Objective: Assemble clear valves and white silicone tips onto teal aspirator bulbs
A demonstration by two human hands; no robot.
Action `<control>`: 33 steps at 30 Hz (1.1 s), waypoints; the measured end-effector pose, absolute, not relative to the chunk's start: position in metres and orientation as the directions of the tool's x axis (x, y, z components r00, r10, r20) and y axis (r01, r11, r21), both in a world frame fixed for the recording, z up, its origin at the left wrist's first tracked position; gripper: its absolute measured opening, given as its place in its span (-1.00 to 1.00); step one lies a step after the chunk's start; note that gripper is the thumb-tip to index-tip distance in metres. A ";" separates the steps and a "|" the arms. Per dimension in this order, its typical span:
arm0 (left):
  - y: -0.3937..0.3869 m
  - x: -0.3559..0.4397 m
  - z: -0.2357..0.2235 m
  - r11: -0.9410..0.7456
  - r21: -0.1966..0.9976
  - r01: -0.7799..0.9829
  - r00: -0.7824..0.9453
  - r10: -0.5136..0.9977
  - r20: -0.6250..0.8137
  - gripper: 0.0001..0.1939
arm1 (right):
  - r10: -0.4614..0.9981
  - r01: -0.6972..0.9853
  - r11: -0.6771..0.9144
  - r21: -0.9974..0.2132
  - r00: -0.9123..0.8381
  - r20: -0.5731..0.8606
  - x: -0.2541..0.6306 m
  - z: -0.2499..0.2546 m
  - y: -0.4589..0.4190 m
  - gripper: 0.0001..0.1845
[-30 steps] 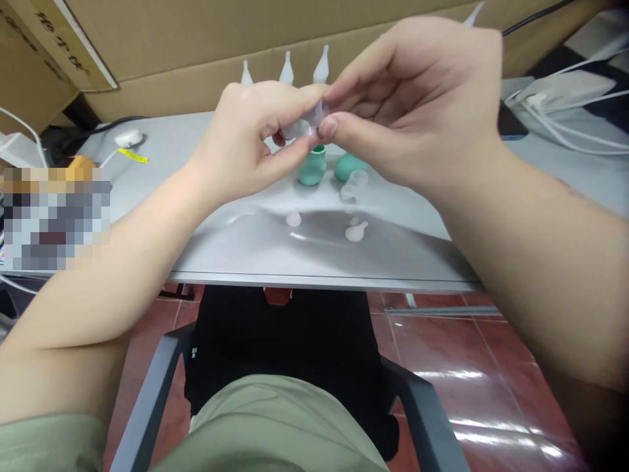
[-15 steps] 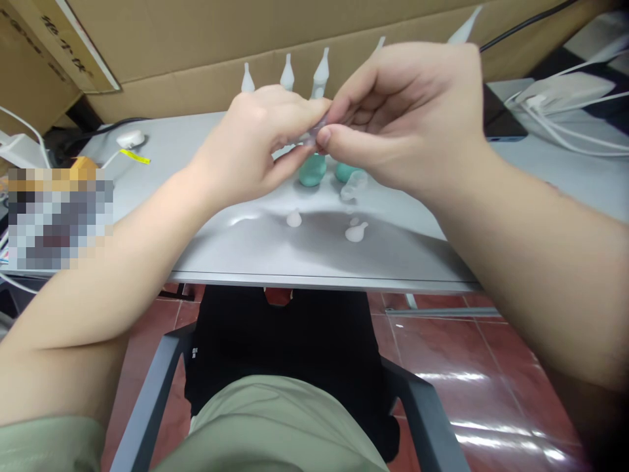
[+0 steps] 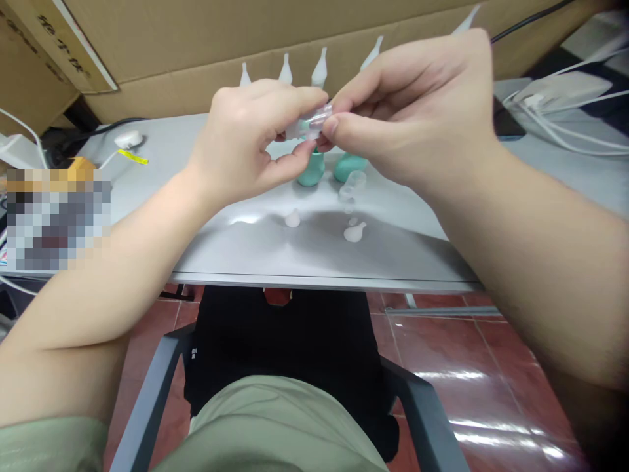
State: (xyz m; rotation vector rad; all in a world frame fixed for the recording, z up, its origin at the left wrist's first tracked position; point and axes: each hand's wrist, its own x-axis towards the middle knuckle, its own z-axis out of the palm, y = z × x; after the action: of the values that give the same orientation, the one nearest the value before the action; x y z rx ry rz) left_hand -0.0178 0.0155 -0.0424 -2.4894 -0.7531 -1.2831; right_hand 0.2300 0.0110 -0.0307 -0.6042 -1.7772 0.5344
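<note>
Between my two hands is a small clear plastic piece (image 3: 319, 118), partly covered by fingers. My left hand (image 3: 260, 131) is closed around its left end, thumb below and forefinger above. My right hand (image 3: 407, 98) pinches its right end between thumb and fingertips. Below them a teal squeeze bulb (image 3: 311, 172) stands upright with its open neck up, and another teal bulb (image 3: 348, 168) lies beside it. A clear ringed piece (image 3: 352, 186) lies in front of that one. Nearer the front edge are two small whitish pieces, one at left (image 3: 293, 218) and one at right (image 3: 354, 232).
Several white pointed nozzles (image 3: 319, 67) stand in a row along the cardboard wall (image 3: 187, 52). A white round device (image 3: 128, 138) with a yellow tag lies at the left of the grey table (image 3: 255, 262). White cables (image 3: 540, 108) and a dark flat device (image 3: 508, 124) are at the right.
My hands have dipped slightly and come back up. The clear piece has turned between the fingers, and more of it shows now. The pieces on the table have stayed put.
</note>
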 end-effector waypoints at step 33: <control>0.017 -0.018 -0.041 -0.893 -0.021 0.450 0.530 0.247 0.811 -0.57 | 0.716 0.060 0.677 -0.733 -0.285 0.638 0.231 -0.026 0.005 -0.66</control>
State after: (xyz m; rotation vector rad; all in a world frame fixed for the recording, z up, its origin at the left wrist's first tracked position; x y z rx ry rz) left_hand -0.0183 0.0166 -0.0415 -2.5412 -0.5894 -1.2935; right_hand 0.2306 0.0052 -0.0259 -0.6227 -1.7636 0.7255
